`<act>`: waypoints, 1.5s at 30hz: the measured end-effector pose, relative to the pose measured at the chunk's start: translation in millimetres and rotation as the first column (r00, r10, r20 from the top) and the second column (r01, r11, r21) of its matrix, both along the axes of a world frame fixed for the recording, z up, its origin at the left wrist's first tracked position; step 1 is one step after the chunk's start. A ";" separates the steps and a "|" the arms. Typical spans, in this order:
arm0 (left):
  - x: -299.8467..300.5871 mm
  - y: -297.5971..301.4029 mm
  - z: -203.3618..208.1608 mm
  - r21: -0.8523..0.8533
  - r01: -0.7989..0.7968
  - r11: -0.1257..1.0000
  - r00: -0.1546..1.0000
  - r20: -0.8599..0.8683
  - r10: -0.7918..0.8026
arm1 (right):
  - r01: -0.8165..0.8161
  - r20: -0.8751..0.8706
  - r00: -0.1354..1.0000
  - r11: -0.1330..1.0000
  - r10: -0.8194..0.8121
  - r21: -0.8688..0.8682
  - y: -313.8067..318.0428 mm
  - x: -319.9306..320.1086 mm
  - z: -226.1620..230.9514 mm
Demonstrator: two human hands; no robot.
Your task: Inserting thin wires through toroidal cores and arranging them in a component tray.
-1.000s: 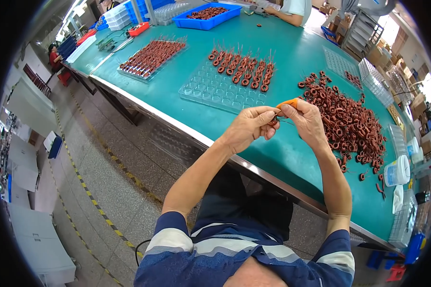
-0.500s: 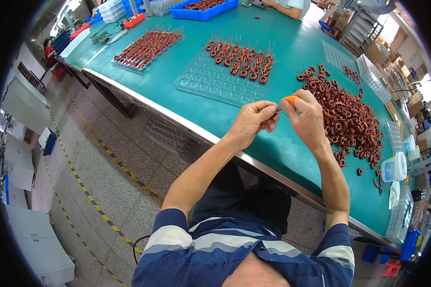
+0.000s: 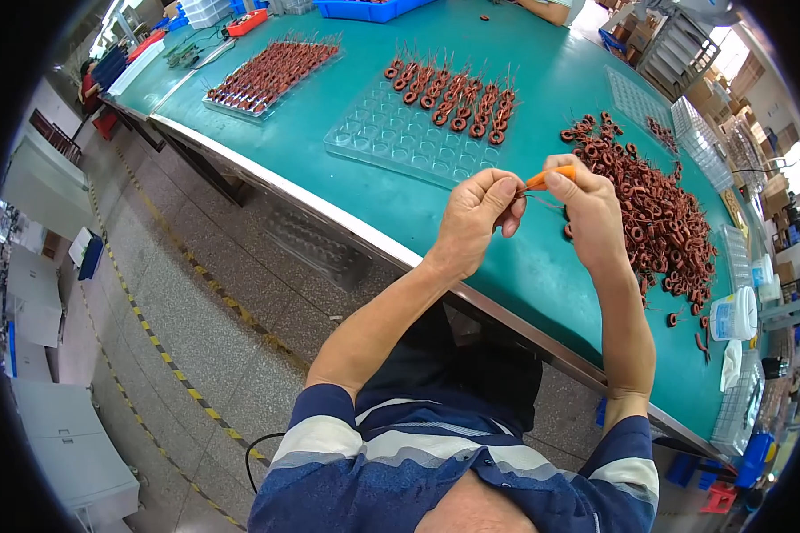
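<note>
we see two hands raised over the green table [image 3: 542,275]. the right hand [image 3: 591,209] pinches one orange-handled tool [image 3: 542,179], its long axis running left-right, tip toward the left hand [image 3: 476,218], whose fingers close narrowly on something too small to tell. one clear blister tray [image 3: 400,142] lies beyond, with four rows of copper coils [image 3: 453,98] on its far part. one loose heap of coils [image 3: 658,213] lies right. one white tub [image 3: 733,315] stands at the far right.

The hands [image 3: 533,209] hide whatever small part they pinch.
</note>
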State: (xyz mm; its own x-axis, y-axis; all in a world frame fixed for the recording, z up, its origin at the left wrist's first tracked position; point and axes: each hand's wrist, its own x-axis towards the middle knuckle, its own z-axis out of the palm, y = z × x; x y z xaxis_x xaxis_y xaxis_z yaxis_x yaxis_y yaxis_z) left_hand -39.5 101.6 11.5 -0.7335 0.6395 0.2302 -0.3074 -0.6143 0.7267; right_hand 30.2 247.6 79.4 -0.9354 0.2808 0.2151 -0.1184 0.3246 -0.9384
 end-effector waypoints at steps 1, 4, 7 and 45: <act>2.4 1.0 0.2 0.003 0.007 1.000 1.000 0.003 -0.007 | -0.062 0.015 0.998 0.960 0.069 -0.273 15.2 -8.2 -16.7; 0.5 -0.9 -1.4 0.071 0.010 0.997 0.998 0.058 -0.014 | -0.188 -0.010 0.974 0.777 0.228 -0.601 13.9 -16.5 -29.5; -4.9 -6.5 -1.4 -0.022 0.039 0.999 0.998 0.050 -0.038 | -0.203 0.000 0.964 0.734 0.267 -0.648 14.2 -17.0 -32.7; -20.7 -15.9 -10.8 -0.096 -0.148 0.984 0.957 -0.265 0.118 | -0.247 0.065 0.961 0.941 0.268 -0.230 -11.2 -24.0 -64.7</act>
